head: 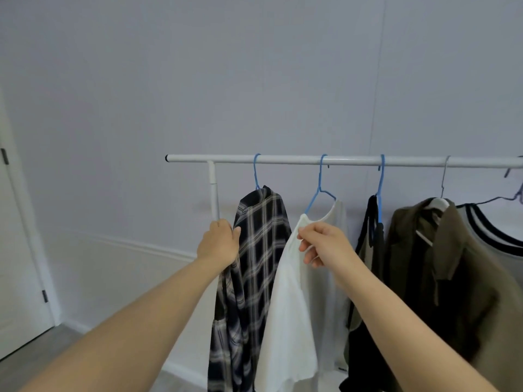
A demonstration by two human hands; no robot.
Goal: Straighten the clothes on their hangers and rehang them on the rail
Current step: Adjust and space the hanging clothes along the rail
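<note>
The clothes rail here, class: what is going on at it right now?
A person stands at a white rail of hanging clothes. The left hand has closed on the edge of a checked shirt, which hangs on a blue hanger. The right hand pinches the neckline of a white top, which sits crooked, slipping off one arm of its blue hanger. Further right hang a dark garment and an olive jacket, untouched.
</note>
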